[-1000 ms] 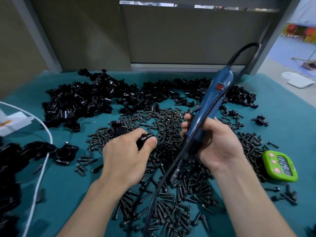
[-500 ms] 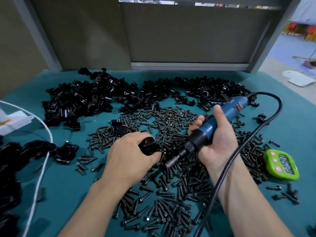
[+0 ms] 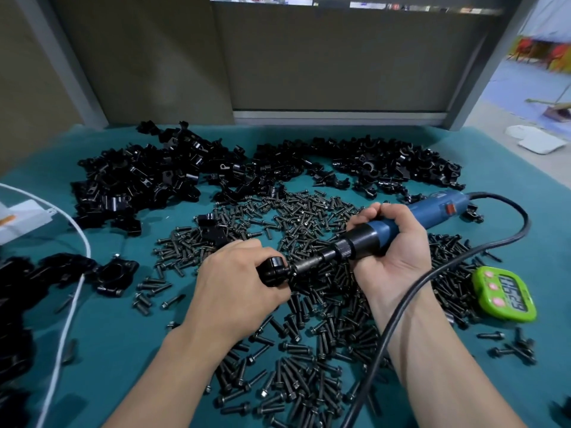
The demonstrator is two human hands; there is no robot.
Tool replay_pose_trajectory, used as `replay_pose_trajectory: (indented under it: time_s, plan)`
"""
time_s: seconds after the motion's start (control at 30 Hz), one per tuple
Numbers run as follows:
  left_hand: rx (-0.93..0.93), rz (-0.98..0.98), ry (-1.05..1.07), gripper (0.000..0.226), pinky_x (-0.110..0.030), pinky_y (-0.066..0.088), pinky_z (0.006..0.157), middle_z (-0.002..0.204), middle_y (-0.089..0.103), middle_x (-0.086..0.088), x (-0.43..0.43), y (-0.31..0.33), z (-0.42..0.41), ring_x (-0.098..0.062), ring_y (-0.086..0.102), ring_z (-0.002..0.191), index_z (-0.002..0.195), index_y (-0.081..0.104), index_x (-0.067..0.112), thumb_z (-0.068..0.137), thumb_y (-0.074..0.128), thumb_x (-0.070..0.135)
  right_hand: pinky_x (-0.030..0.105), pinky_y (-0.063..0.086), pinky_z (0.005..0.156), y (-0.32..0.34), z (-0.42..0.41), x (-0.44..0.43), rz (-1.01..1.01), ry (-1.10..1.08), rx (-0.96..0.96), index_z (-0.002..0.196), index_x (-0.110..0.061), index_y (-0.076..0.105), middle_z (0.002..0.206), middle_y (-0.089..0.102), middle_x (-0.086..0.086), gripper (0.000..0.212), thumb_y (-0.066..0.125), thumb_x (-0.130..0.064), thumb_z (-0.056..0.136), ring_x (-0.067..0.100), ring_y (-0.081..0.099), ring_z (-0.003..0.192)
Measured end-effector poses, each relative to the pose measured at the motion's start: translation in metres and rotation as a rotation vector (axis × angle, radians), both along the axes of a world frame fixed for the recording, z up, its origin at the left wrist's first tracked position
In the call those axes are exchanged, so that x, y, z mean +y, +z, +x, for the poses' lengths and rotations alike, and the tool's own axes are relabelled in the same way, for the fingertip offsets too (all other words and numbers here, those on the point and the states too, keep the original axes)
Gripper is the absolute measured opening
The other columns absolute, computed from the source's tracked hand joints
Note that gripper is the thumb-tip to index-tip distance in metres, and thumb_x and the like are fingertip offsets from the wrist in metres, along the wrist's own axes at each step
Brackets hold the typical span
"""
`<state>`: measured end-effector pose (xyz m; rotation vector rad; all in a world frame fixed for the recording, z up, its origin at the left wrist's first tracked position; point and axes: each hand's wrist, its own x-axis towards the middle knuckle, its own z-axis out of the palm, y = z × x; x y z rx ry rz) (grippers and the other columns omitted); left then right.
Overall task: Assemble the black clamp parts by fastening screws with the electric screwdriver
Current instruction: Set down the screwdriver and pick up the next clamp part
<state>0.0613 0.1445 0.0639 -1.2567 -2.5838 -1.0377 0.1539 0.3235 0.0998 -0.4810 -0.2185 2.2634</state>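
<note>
The left hand (image 3: 234, 291) grips the clamp (image 3: 273, 271) over the screws (image 3: 309, 217) on the table (image 3: 123, 335), fingers curled round it. The right hand (image 3: 394, 254) wraps the screwdriver (image 3: 432, 211), whose bit meets the clamp. The bit should sit straight on the screw, with the clamp braced against twisting.

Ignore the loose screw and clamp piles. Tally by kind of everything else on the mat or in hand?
Electric screwdriver, in right hand: 1
Clamp part, in left hand: 1
Green timer: 1
White cable: 1
White box, cut off at left edge: 1
Total: 5
</note>
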Motion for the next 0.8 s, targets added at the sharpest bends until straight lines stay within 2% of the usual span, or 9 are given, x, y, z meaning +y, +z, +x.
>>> replay_pose_trajectory:
  time_s: [0.13,0.23,0.4,0.53,0.63,0.73,0.8]
  plan:
    - [-0.045,-0.038,0.042,0.023,-0.029,0.049,0.063,0.072,0.058,0.012,0.000,0.001,0.000,-0.004,0.055,0.079,0.071,0.069,0.034,0.058,0.062,0.052,0.027,0.051,0.063,0.001,0.000,0.000,0.032,-0.029,-0.008,0.096,-0.010,0.047,0.069,0.060,0.007,0.019,0.056,0.006,0.091,0.014,0.057,0.056]
    - [-0.055,-0.068,0.055,0.025,-0.028,0.047,0.063,0.091,0.059,0.024,0.000,0.000,-0.002,0.000,0.055,0.082,0.070,0.068,0.034,0.057,0.060,0.054,0.027,0.052,0.064,-0.001,-0.001,-0.002,0.049,-0.043,-0.007,0.098,-0.010,0.047,0.071,0.061,0.007,0.019,0.056,0.005,0.092,0.015,0.057,0.058]
    - [-0.062,-0.093,0.049,0.027,-0.025,0.043,0.059,0.092,0.059,0.026,0.000,0.000,-0.004,-0.003,0.056,0.082,0.067,0.067,0.029,0.058,0.060,0.053,0.028,0.051,0.067,-0.003,-0.004,-0.007,0.061,-0.051,-0.023,0.097,-0.010,0.047,0.072,0.061,0.006,0.019,0.057,0.005,0.092,0.015,0.058,0.059]
    - [-0.113,-0.101,0.054,0.024,-0.017,0.033,0.048,0.082,0.061,0.025,0.000,0.000,-0.003,-0.003,0.058,0.072,0.063,0.063,0.024,0.060,0.073,0.047,0.028,0.051,0.067,-0.003,-0.005,-0.009,0.075,-0.062,-0.018,0.103,-0.011,0.045,0.074,0.060,0.007,0.023,0.056,0.006,0.093,0.015,0.057,0.059]
    - [-0.176,-0.104,0.078,0.023,-0.015,0.041,0.049,0.069,0.063,0.022,0.000,0.000,-0.002,-0.006,0.059,0.062,0.063,0.064,0.022,0.063,0.081,0.037,0.029,0.053,0.065,0.000,-0.005,-0.012,0.111,-0.075,-0.013,0.101,-0.011,0.046,0.075,0.061,0.009,0.022,0.057,0.007,0.092,0.016,0.058,0.060]
    - [-0.214,-0.103,0.087,0.021,-0.014,0.037,0.043,0.060,0.062,0.017,0.001,0.001,-0.002,-0.007,0.055,0.049,0.063,0.065,0.022,0.063,0.082,0.033,0.029,0.053,0.064,0.003,-0.005,-0.014,0.140,-0.073,-0.018,0.097,-0.010,0.048,0.073,0.061,0.008,0.019,0.056,0.008,0.093,0.016,0.057,0.059]
    - [-0.223,-0.116,0.093,0.022,-0.014,0.035,0.041,0.059,0.062,0.016,0.002,0.001,-0.002,-0.007,0.054,0.047,0.063,0.065,0.022,0.064,0.083,0.034,0.029,0.053,0.064,0.003,-0.005,-0.015,0.138,-0.072,-0.020,0.096,-0.009,0.048,0.073,0.061,0.008,0.019,0.056,0.008,0.093,0.016,0.058,0.059]
